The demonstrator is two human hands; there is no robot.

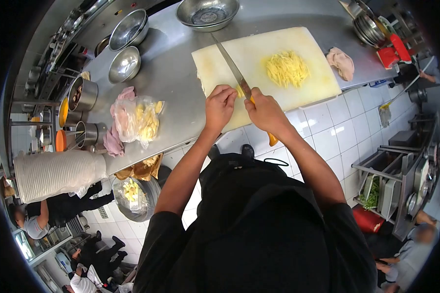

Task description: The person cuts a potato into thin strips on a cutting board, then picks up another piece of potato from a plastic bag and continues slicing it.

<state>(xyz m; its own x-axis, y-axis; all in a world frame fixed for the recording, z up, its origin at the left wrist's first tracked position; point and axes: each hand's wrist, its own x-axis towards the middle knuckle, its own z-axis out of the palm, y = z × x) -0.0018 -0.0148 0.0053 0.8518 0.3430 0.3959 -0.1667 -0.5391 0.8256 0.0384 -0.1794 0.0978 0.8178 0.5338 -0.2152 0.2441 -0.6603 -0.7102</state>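
Observation:
My right hand (pixel 268 115) is wrapped around the yellow handle (pixel 272 140) of a large kitchen knife. Its long blade (pixel 233 67) points away from me, lying over the left part of a white cutting board (pixel 252 44). My left hand (pixel 220 110) is closed at the board's near left edge, its fingertips pinched against a small yellow vegetable piece (pixel 239 91) beside the blade. Those fingers hide most of that piece. A heap of thin yellow shreds (pixel 287 69) rests on the right half of the board.
Metal bowls (pixel 208 13) stand behind the board, a smaller bowl (pixel 124 65) to the left. A plastic bag of yellow pieces (pixel 144 119) lies on the steel counter (pixel 173 78). One cloth (pixel 341 63) is right of the board. A lined bin (pixel 137 198) stands below; other people work around.

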